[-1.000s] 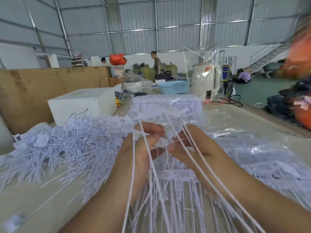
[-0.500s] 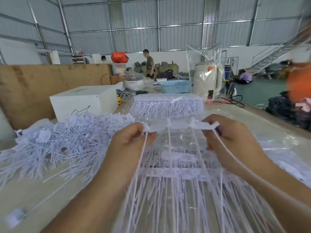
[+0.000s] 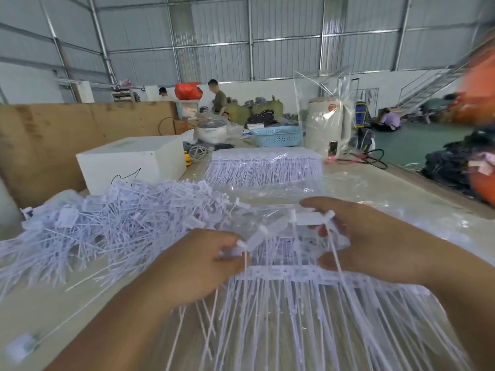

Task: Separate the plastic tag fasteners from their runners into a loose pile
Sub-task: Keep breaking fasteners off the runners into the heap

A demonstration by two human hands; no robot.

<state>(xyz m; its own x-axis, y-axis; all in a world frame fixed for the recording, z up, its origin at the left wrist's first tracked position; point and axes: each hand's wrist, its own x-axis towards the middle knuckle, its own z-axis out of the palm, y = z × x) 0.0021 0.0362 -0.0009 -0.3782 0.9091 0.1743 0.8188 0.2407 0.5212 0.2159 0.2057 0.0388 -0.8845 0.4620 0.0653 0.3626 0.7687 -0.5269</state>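
Warehouse desk (image 3: 401, 183): both hands grip one strip of tag fasteners (image 3: 284, 223) above it, left hand (image 3: 198, 266) pinching its lower end, right hand (image 3: 356, 236) seemingly the upper; loose pile (image 3: 120, 223) lies left.

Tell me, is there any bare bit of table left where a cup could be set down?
Bare table shows at the near left, between the loose pile of fasteners and the left hand; only one stray fastener lies there. It is crowded elsewhere: uncut fasteners fill the front, the right hand works over clear plastic wrap, and a packed bundle sits behind.
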